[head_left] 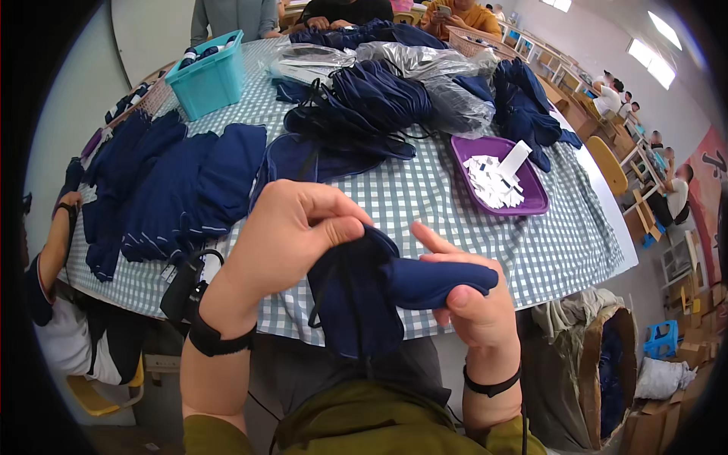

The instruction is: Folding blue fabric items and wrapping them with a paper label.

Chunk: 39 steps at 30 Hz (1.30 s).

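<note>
In front of me is a navy sewn fabric piece [356, 296] with a dark, broad flat part and a smooth, rounded tube-like part [432, 284] at its right. My left hand [292, 235] pinches the top edge of the flat part between thumb and fingers. Around the rounded part my right hand [478, 303] is closed, thumb below it, index finger stretched out above. A thin dark strip runs down the flat part. The piece hangs at the table's near edge, above my lap. What kind of article it is, I cannot tell.
On the checked tablecloth [561, 250] lie stacked navy fabric pieces [182, 189], a navy bundle [379, 95] with clear plastic, a purple tray [535, 206] of white labels, and a teal basket [205, 87]. A carton [607, 379] stands at right. Other people sit around the table.
</note>
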Available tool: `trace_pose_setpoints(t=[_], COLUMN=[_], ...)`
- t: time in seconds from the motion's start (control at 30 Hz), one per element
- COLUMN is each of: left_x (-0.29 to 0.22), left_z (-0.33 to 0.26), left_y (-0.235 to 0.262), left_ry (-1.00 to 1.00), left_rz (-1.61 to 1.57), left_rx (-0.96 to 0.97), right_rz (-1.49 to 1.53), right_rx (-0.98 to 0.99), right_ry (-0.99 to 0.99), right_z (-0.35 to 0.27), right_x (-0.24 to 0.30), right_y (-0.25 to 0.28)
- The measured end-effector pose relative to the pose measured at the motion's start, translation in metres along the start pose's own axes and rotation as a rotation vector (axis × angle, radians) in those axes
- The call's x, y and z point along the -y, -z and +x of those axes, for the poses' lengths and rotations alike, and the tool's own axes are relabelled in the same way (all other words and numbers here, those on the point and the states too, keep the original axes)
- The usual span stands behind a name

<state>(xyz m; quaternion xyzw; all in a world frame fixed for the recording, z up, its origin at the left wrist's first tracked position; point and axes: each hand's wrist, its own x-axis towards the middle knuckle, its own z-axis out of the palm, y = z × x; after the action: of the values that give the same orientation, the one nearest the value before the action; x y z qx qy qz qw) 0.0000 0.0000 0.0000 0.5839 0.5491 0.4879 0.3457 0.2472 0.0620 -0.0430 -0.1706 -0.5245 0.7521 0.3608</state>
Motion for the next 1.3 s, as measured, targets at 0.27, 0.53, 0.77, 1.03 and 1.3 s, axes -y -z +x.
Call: trace_pose_setpoints(t=[0.27, 0.53, 0.77, 1.03, 1.3], left_x=[-0.008, -0.001, -0.005, 0.042, 0.057], left_z=[-0.011, -0.056, -0.059, -0.131, -0.124], left_y=[-0.028, -0.068, -0.063, -0.100, -0.112], left_ry=[-0.294, -0.182, 0.400, 0.156, -0.030], left_rz=[0.211, 0.443, -0.460, -0.057, 0.610], left_rx=[-0.306, -0.250, 0.162, -0.270, -0.255], right_rz=[-0.044, 0.172, -0.013, 0.005, -0.142], right_rx=[-0.058, -0.165, -0.441, -0.557, -0.587], right_ry=[-0.035, 0.108, 0.203, 0.117, -0.030], right_z=[0.000, -0.004, 0.012, 0.021, 0.024], right_x=[-0.005, -0.016, -0.021, -0.032, -0.035], right_y=[-0.013, -0.020, -0.014, -0.002, 0.013])
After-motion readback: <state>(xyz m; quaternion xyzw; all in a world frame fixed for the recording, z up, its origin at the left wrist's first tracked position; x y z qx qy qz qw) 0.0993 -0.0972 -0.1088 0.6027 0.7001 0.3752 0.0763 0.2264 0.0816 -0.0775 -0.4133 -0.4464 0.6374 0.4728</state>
